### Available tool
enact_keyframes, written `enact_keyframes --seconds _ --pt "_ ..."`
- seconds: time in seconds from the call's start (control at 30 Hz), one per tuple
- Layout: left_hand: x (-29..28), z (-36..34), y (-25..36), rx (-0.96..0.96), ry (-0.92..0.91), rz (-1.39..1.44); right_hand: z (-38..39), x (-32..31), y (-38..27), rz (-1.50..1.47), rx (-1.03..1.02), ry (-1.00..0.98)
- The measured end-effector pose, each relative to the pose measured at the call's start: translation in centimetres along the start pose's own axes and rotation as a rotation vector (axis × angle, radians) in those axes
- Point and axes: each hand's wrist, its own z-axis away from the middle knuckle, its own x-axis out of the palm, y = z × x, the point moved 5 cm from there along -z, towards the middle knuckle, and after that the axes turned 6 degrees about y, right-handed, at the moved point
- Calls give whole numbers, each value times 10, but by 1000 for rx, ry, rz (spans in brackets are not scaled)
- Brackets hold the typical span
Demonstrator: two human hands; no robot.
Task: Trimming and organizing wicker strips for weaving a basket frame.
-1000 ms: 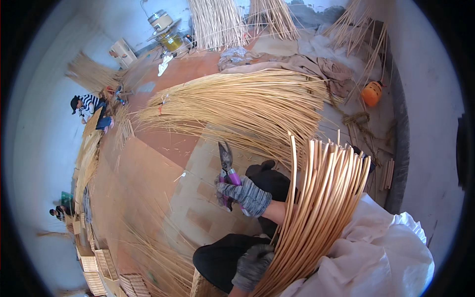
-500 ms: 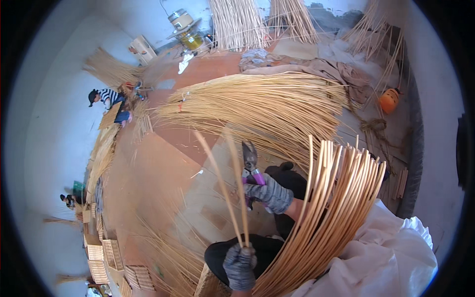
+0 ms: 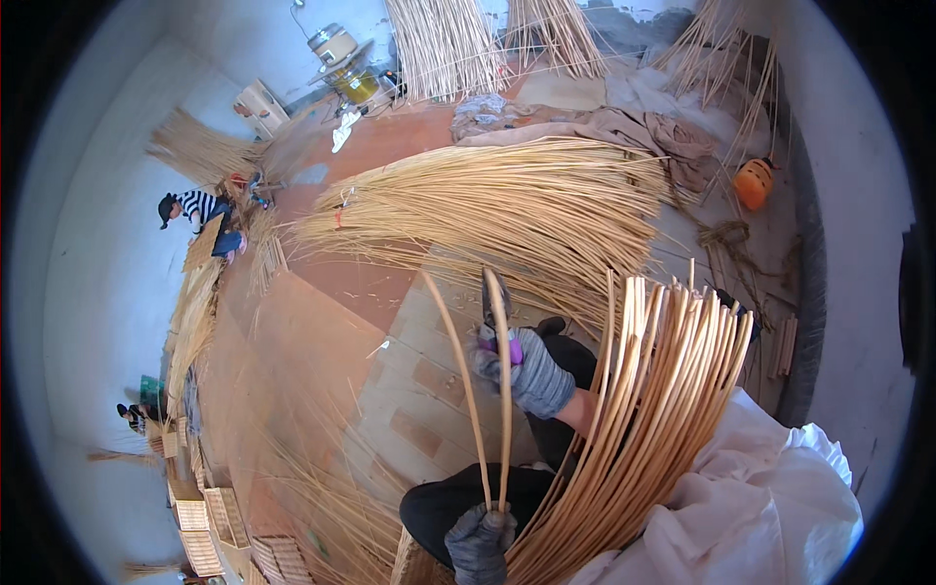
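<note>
While the left hand [image 3: 478, 548] is curled firmly round two rods [image 3: 506, 414] at the lowest part in view, the right hand [image 3: 541, 375] is wrapped about purple-handled shears [image 3: 516, 350]. From where I stand, both hands wear grey gloves, presumably for grip and as a guard against splinters. The two rods rise in front of the person's dark-clad knee [image 3: 431, 512], spread apart toward their tops. The low grip seems chosen to leave their upper length exposed. The thicker rod crosses in front of the shears; whether they touch, and how far the blades are parted, I cannot tell. The rod bundle [image 3: 648, 390] leans across the right forearm, its tops fanned out. This position probably puts the loose stock within reach of both hands. White sheeting [image 3: 751, 502] lies beside it, perhaps to protect clothing.

Appearance of the two rods: tan, smooth and slender. The left one is thinner and bows gently; the right one is thicker and straighter, with a blunt tip. A large sheaf [image 3: 517, 200] of similar rods lies on the floor ahead, bound near its narrow end with a red tie [image 3: 339, 216], apparently to prevent scattering.
</note>
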Motion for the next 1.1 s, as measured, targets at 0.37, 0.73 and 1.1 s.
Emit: enact_keyframes --seconds 0.37,0.73,1.1 --pt "-4 6 -8 -225 -229 96 1 27 -2 294 -112 -285" --pt "45 -27 -12 670 -201 -672 17 35 6 162 71 -29" --pt "18 -7 0 201 -107 -315 18 14 -3 -140 -162 -68"
